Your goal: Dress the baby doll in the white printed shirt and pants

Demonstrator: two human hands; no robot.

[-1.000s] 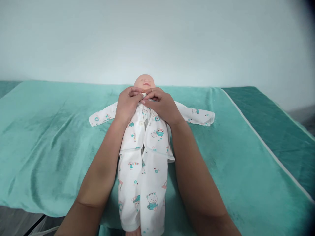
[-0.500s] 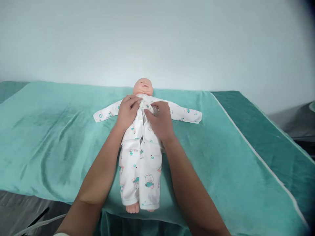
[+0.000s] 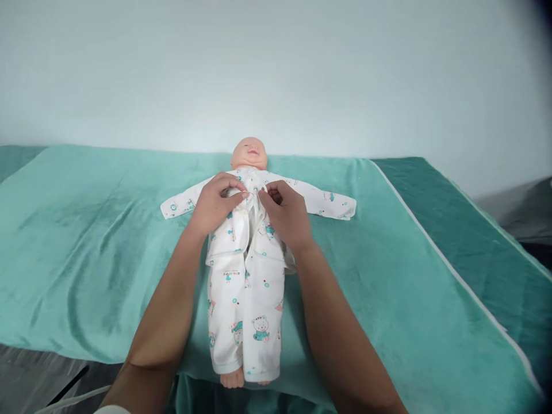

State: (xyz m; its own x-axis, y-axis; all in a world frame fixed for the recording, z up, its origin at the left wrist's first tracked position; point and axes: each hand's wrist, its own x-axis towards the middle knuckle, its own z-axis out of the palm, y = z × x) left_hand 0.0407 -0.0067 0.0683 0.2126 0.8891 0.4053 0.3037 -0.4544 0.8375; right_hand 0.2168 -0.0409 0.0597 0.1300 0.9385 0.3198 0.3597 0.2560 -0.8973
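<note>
A baby doll [image 3: 249, 154] lies on its back, head at the far side and feet toward me, its arms spread wide. It wears a white printed jacket [image 3: 228, 234] and matching trousers [image 3: 261, 310]. Down the chest the jacket's front edges part in a narrow gap. My left hand [image 3: 218, 202] pinches the jacket's edge on the left between thumb and fingertips. Opposite it, my right hand [image 3: 284, 210] pinches the other edge, close to the left fingertips. Any fastener between the fingers is too small to make out.
A light green velvety cloth [image 3: 371, 299] covers the table under the doll, with creases on the left. Darker green cloth [image 3: 466, 230] shows at the right. A pale wall [image 3: 276, 75] rises behind. A white cable [image 3: 73, 399] is at the lower left.
My left hand has moved slightly down and left from the collar and now pinches the jacket edge. My right hand has shifted slightly right. The jacket front gapes a little more.
</note>
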